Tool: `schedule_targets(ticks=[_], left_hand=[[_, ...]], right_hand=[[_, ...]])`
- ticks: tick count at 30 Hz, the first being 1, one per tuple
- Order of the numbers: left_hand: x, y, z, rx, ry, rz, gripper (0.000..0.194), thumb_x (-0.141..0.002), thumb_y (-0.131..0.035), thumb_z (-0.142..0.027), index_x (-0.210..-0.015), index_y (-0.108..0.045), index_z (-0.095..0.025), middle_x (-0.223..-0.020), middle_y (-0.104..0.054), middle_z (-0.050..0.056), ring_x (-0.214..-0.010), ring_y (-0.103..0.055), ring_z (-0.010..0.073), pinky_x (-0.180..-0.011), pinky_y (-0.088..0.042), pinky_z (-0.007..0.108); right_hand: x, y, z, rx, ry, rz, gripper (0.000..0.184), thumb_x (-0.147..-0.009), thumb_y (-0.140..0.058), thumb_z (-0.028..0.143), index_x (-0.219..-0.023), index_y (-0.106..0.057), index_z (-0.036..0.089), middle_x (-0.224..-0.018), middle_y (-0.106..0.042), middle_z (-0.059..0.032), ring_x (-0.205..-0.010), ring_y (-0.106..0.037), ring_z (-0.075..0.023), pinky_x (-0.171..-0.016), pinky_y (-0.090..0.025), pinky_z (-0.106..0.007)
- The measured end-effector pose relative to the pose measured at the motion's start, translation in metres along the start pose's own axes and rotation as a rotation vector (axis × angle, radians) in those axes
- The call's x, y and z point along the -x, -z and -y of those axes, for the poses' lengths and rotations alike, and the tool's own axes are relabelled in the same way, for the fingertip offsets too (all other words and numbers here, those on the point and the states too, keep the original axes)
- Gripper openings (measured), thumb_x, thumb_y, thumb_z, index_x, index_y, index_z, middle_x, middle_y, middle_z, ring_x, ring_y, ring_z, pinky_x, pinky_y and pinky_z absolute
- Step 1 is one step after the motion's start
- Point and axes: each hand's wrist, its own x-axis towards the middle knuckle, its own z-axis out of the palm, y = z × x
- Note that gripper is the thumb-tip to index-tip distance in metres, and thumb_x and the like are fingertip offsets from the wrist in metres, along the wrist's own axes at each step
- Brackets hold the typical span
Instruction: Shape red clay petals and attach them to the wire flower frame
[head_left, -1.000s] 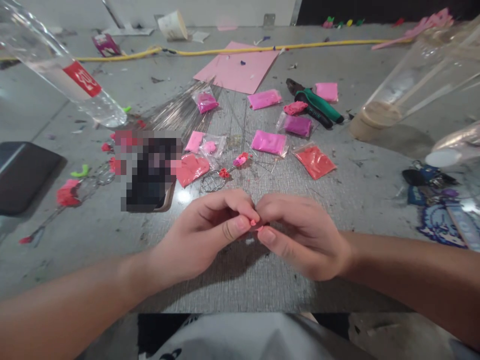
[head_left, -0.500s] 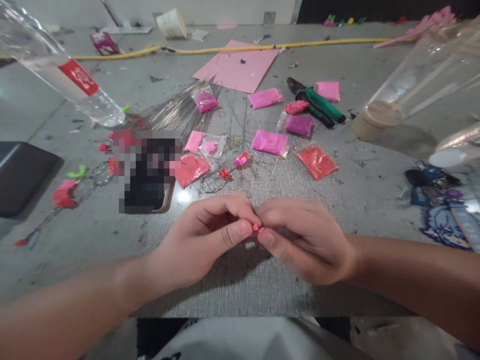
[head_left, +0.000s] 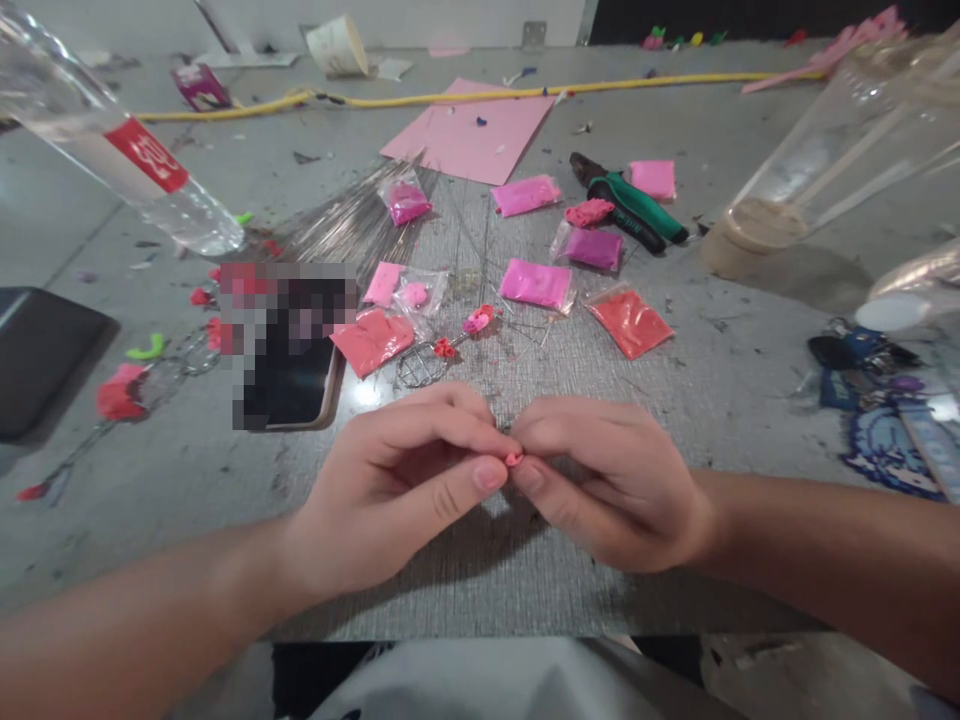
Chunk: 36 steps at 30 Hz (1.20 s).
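Near the table's front edge, a tiny piece of coral-pink modelling clay [head_left: 514,460] sits between my two hands, mostly covered by fingertips. My left hand [head_left: 409,490] pinches it from the left with thumb and forefinger. From the other side, the thumb and curled fingers of my right hand [head_left: 615,485] close on the same piece. Just beyond my hands lies a bent wire shape [head_left: 424,368] with small red and pink clay flowers [head_left: 478,319] on it. Packets of clay are spread behind, among them a red packet [head_left: 630,320], a coral packet [head_left: 373,340] and a magenta packet [head_left: 536,284].
A phone [head_left: 296,360] lies left of the coral packet. Thin wires [head_left: 345,220] fan out behind it. Green-handled pliers [head_left: 630,205] rest at back right. A water bottle [head_left: 142,150] stands left, a clear cup [head_left: 772,200] right, near keys [head_left: 862,360]. A yellow cable [head_left: 450,97] crosses the back.
My left fingers have shifted slightly around the clay, and less of it shows between the fingertips. My right hand has barely moved. The whole view has shifted a little.
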Motion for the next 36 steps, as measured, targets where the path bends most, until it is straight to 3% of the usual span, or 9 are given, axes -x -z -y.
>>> schedule_targets(ticks=[5,13,17,24,36], left_hand=[[-0.0003,0.001,-0.004,-0.138,-0.103,0.001,0.017,-0.09,-0.071,-0.007,-0.101,-0.078,-0.018,-0.088,-0.066,0.003,-0.079,-0.062,0.0109,-0.07,-0.052,0.022],[-0.0018,0.0039,-0.0019,-0.169,-0.132,0.097,0.016,-0.093,-0.069,-0.009,-0.104,-0.077,-0.017,-0.085,-0.066,0.003,-0.075,-0.062,0.0112,-0.063,-0.052,0.022],[-0.0027,0.0046,-0.0031,-0.15,-0.088,0.143,0.012,-0.095,-0.067,-0.012,-0.101,-0.077,-0.017,-0.083,-0.066,0.003,-0.073,-0.062,0.0113,-0.063,-0.052,0.023],[-0.0022,0.0035,-0.0023,-0.026,-0.016,0.109,0.012,-0.093,-0.07,-0.014,-0.101,-0.078,-0.019,-0.086,-0.065,0.003,-0.076,-0.062,0.0123,-0.065,-0.054,0.024],[-0.0048,0.0096,-0.002,0.072,0.083,0.226,0.009,-0.096,-0.069,-0.02,-0.092,-0.076,-0.017,-0.084,-0.064,0.004,-0.074,-0.062,0.0129,-0.067,-0.053,0.025]], right_hand=[[0.0018,0.0003,0.0016,0.025,-0.024,-0.013,0.018,-0.098,-0.06,0.017,-0.082,-0.062,0.011,-0.066,-0.052,0.0007,-0.06,-0.045,-0.0078,-0.057,-0.042,-0.02],[0.0023,0.0038,0.0025,-0.009,-0.039,0.024,0.02,-0.098,-0.06,0.021,-0.079,-0.06,0.014,-0.065,-0.055,-0.0003,-0.058,-0.046,-0.0087,-0.055,-0.041,-0.022],[0.0023,0.0036,0.0027,-0.035,-0.025,0.057,0.021,-0.099,-0.059,0.022,-0.078,-0.058,0.017,-0.064,-0.056,0.0007,-0.059,-0.047,-0.0095,-0.055,-0.041,-0.023],[0.0024,0.0047,0.0012,-0.038,0.011,0.041,0.017,-0.097,-0.062,0.019,-0.08,-0.06,0.016,-0.065,-0.058,0.0009,-0.059,-0.049,-0.0084,-0.057,-0.043,-0.022],[0.0014,0.0084,0.0011,-0.028,0.026,0.129,0.02,-0.102,-0.059,0.026,-0.084,-0.057,0.019,-0.068,-0.057,0.0011,-0.062,-0.053,-0.0096,-0.059,-0.047,-0.021]])
